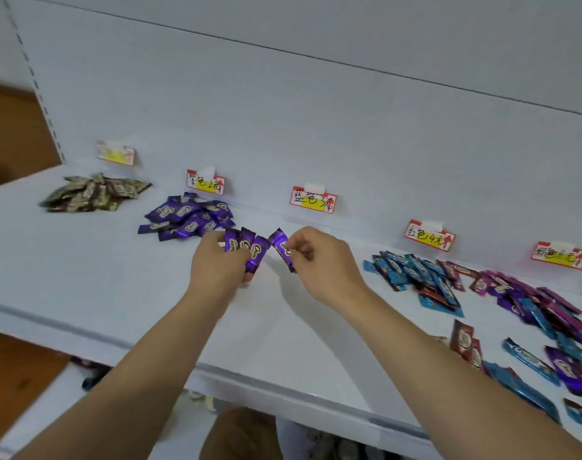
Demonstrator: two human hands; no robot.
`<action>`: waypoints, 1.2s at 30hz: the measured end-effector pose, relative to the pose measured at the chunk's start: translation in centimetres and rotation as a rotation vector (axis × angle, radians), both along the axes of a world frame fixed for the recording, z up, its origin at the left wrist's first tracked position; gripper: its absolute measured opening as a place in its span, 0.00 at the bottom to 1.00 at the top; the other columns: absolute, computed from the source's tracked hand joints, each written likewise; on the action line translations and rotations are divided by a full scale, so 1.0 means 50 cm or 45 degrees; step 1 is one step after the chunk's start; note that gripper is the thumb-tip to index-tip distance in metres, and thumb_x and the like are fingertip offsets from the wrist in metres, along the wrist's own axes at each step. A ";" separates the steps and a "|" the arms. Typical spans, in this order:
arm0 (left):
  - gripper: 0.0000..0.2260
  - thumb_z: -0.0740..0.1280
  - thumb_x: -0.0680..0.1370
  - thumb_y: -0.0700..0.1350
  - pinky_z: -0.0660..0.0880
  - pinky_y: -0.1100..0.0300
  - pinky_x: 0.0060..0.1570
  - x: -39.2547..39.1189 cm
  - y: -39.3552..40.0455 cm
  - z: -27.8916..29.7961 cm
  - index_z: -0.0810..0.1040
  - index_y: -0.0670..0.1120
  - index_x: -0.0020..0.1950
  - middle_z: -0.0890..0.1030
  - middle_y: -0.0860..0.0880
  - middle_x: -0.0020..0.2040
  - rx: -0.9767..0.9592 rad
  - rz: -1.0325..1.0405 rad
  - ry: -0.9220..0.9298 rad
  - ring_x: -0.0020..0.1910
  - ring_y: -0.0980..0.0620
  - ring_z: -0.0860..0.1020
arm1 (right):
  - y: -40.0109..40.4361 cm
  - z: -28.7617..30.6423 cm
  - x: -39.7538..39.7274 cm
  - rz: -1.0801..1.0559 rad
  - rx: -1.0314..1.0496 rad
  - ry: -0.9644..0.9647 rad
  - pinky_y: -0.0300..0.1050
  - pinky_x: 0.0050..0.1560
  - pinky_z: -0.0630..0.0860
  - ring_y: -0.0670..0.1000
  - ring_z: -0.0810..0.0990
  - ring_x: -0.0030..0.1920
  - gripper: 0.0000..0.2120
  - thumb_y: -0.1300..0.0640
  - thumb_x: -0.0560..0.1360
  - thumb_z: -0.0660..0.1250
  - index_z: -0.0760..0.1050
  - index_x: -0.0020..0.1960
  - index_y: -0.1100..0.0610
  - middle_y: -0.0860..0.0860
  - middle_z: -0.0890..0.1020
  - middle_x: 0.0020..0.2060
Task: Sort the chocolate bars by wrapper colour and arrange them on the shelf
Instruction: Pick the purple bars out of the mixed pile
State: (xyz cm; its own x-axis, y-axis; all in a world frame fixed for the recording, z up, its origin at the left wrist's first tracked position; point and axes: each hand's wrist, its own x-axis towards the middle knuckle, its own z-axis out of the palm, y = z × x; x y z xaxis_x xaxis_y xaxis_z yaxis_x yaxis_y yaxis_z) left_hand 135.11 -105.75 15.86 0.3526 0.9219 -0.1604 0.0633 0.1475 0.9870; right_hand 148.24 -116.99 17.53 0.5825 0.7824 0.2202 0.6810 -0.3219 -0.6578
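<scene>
Over shelf [84, 277] centre | I see left hand [216, 260] gripping three purple bars [246, 249] | right hand [319, 260] pinching one purple bar [283, 249] | purple pile [186, 215] just behind

**One head camera, looking down on the shelf**

There is only one view, so no overlap with another. It looks from the person's head, forward and down, over both forearms to the white shelf [84, 260] and its back panel [283, 111]. The shelf is near; the wide-angle edges seem a little blurred.
</scene>
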 end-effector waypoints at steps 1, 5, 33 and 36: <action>0.10 0.69 0.79 0.38 0.83 0.48 0.41 -0.021 0.026 -0.003 0.74 0.50 0.56 0.81 0.44 0.47 0.057 0.023 0.046 0.34 0.45 0.81 | 0.036 -0.010 -0.015 0.027 0.001 -0.006 0.45 0.49 0.80 0.48 0.84 0.44 0.11 0.62 0.78 0.67 0.82 0.53 0.48 0.45 0.86 0.43; 0.06 0.67 0.79 0.43 0.80 0.48 0.41 -0.074 0.136 -0.016 0.73 0.51 0.54 0.82 0.47 0.45 0.501 0.122 0.331 0.41 0.43 0.82 | 0.173 -0.037 -0.073 0.128 0.051 -0.018 0.45 0.50 0.79 0.50 0.84 0.44 0.12 0.62 0.78 0.68 0.85 0.56 0.50 0.48 0.87 0.45; 0.30 0.47 0.84 0.64 0.57 0.36 0.77 0.038 0.140 -0.037 0.66 0.51 0.80 0.67 0.46 0.80 1.459 -0.318 1.187 0.81 0.42 0.60 | 0.113 -0.018 0.011 0.068 -0.552 -0.790 0.58 0.77 0.60 0.59 0.55 0.81 0.28 0.39 0.86 0.49 0.67 0.79 0.53 0.56 0.64 0.80; 0.28 0.52 0.85 0.63 0.58 0.39 0.77 0.087 0.043 -0.029 0.66 0.51 0.80 0.67 0.47 0.80 1.474 -0.452 1.071 0.81 0.43 0.60 | -0.022 0.002 0.041 0.001 -0.586 -0.761 0.58 0.78 0.58 0.58 0.54 0.82 0.28 0.40 0.86 0.49 0.65 0.80 0.53 0.55 0.64 0.80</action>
State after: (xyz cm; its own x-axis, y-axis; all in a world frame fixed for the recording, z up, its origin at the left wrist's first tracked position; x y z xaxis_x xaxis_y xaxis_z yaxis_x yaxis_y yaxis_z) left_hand 139.45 -103.60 14.40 0.7610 0.5633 0.3217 0.5281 -0.8260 0.1972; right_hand 150.29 -118.11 17.65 0.4660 0.8721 0.1495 0.8800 -0.4744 0.0245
